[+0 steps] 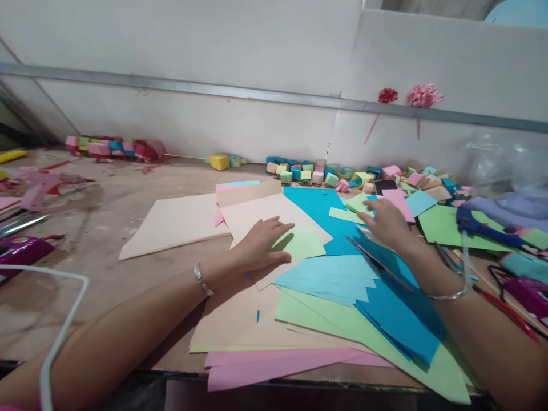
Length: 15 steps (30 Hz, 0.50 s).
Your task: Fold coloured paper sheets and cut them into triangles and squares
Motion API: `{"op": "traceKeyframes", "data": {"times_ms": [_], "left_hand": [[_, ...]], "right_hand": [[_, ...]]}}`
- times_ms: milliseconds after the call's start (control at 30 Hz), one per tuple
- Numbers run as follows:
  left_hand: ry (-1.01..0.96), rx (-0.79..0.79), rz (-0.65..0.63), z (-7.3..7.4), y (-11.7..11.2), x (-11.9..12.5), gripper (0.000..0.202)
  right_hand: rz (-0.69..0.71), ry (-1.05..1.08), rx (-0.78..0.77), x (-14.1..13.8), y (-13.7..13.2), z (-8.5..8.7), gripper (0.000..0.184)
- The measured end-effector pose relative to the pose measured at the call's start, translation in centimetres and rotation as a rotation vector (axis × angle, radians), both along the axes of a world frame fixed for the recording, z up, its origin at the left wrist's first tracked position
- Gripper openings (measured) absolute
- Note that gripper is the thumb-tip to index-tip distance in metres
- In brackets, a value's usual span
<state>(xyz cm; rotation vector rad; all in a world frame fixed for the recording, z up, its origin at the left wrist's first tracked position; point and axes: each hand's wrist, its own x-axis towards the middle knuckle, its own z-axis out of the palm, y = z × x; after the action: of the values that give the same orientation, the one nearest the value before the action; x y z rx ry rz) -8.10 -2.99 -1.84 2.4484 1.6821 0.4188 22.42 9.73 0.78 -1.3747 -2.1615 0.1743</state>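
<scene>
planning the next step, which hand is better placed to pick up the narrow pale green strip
Right, I'd say: the right hand is at the strip's right end, though contact is unclear, while the left hand is farther off, over a pale green sheet.

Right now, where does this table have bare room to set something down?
The widest bare patch of table lies left, between the pink glue gun and the cream sheet, with coloured blocks behind and the left forearm in front. A narrower strip runs between that sheet and the yellow block. Paper crowds the left hand, right hand and blue glue gun.
</scene>
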Motion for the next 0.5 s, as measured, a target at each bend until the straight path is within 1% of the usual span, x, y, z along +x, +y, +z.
{"op": "traceKeyframes", "data": {"times_ms": [33,100,133,167,200,267,333,400,467,500], "left_hand": [[-0.029,0.009,-0.018,0.1,-0.1,0.1,0.071],[-0.113,0.013,-0.075,0.3,-0.2,0.4,0.07],[-0.165,0.009,-0.109,0.4,-0.3,0.6,0.07],[-0.216,0.002,-0.142,0.6,-0.5,0.8,0.069],[-0.262,-0.005,-0.173,0.7,-0.7,1.1,0.068],[-0.335,-0.006,-0.219,1.0,-1.1,1.6,0.067],[-0.37,0.019,-0.232,1.1,-1.4,2.1,0.068],[-0.379,0.073,-0.194,1.0,-1.4,2.2,0.067],[-0.369,0.146,-0.099,0.8,-1.2,1.9,0.059],[-0.36,0.185,-0.035,0.7,-0.9,1.5,0.055]], "right_hand": [[0.108,-0.039,-0.016,-1.1,-0.9,-0.4,0.036],[0.392,-0.115,-0.01,-3.3,-3.0,-1.3,0.042],[0.483,-0.157,0.017,-4.3,-3.9,-1.7,0.045],[0.538,-0.19,0.03,-5.1,-4.8,-2.1,0.048],[0.566,-0.21,0.029,-5.8,-5.5,-2.3,0.049],[0.564,-0.219,0.006,-6.5,-6.3,-2.6,0.048],[0.535,-0.164,-0.05,-6.5,-6.3,-2.4,0.04],[0.509,-0.058,-0.155,-5.7,-5.5,-1.8,0.031],[0.485,0.067,-0.289,-3.9,-4.0,-0.7,0.026],[0.47,0.116,-0.353,-2.7,-3.1,0.0,0.028]]}}
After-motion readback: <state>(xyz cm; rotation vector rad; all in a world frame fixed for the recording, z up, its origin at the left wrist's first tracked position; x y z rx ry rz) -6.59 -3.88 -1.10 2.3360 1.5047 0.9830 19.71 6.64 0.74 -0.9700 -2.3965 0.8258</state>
